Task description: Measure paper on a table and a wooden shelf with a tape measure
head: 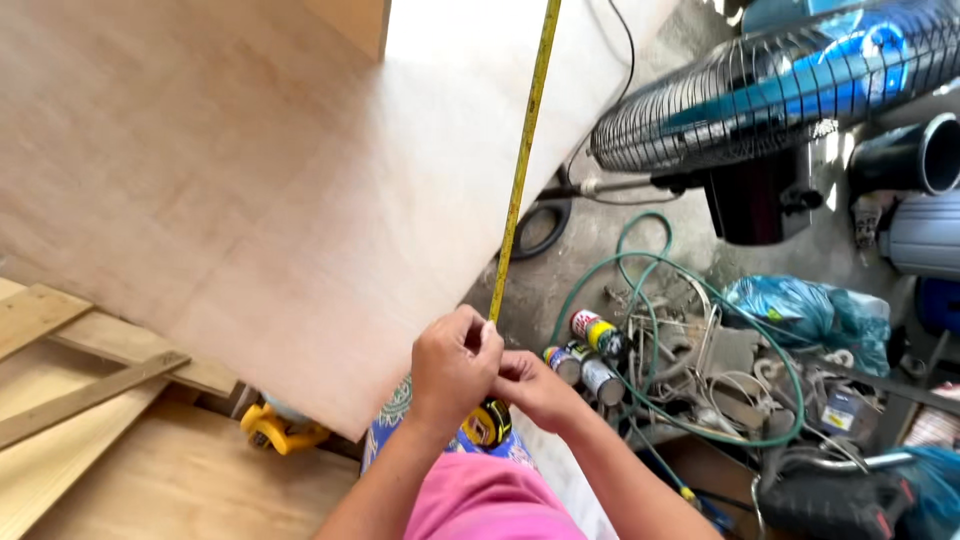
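Observation:
A large sheet of pale plywood (240,190) fills the upper left, with its near corner just left of my hands. A yellow tape measure blade (522,160) runs from my hands up along the sheet's right side to the top of the view. My left hand (455,365) pinches the blade at its lower end. My right hand (535,388) lies beside it, over the yellow and black tape measure case (488,422), which hangs just below both hands.
A standing fan (770,80) with blue blades is at the upper right. On the concrete floor lie a green hose (640,270), spray cans (598,335), a blue plastic bag (800,310) and metal clutter. Wooden boards (70,380) and a yellow tool (270,430) sit at lower left.

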